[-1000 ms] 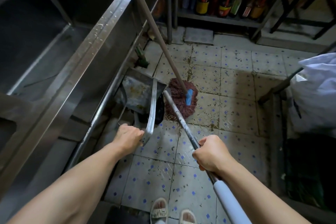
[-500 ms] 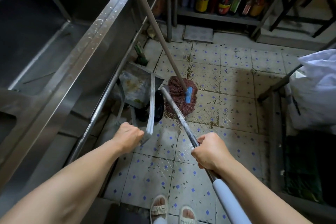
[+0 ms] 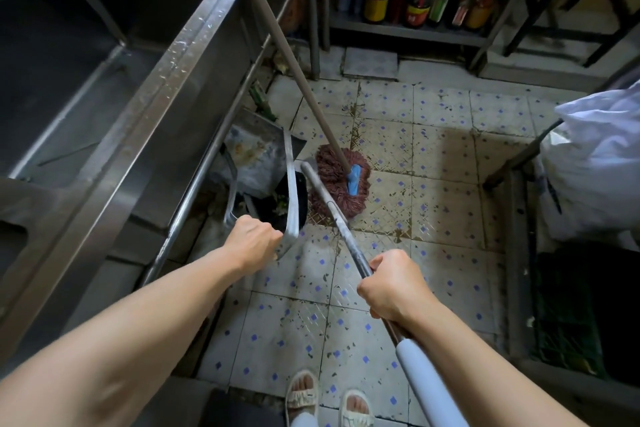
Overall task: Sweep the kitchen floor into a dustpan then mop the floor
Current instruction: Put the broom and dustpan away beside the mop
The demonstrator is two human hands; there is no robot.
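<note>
My left hand (image 3: 251,241) grips the top of the metal dustpan's long strap handle (image 3: 292,198). The grey dustpan (image 3: 254,156) sits low by the counter's base, with scraps visible inside. My right hand (image 3: 391,284) grips the broom's handle (image 3: 341,230), which runs down towards the dustpan; the broom's head is hidden behind the pan. A reddish string mop (image 3: 337,184) with a blue clamp rests on the dirty tiled floor (image 3: 440,163), right beside the dustpan. Its wooden pole (image 3: 277,35) leans up against the counter.
A stainless-steel counter with sinks (image 3: 145,87) runs along the left. A shelf of bottles (image 3: 412,0) stands at the back. A white sack (image 3: 595,166) and a dark crate (image 3: 571,312) line the right. My sandalled feet (image 3: 325,399) are at the bottom.
The view has shifted slightly. My left hand has lifted the dustpan's handle a little; the broom's handle has moved slightly with my right hand. The mop has stayed put.
</note>
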